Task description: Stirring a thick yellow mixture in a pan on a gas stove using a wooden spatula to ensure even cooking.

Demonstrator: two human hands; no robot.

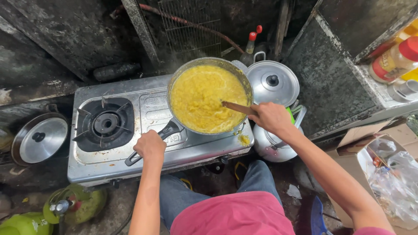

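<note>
A metal pan [246,80] full of thick yellow mash [204,98] sits on the right burner of a two-burner steel stove [143,109]. My left hand [150,146] grips the pan's black handle [167,130] at the stove's front. My right hand [270,116] holds a wooden spoon [237,107] whose tip is sunk in the mash at the pan's right side. A blob of yellow mash [244,140] lies on the stove top under the pan's rim.
The left burner [104,124] is bare. A lidded pot [272,82] and a kettle [272,146] stand right of the stove. A lid [39,137] lies at left, green gas cylinders [74,206] at lower left, a cardboard box with plastic bags [387,174] at right, bottles [394,61] on a shelf.
</note>
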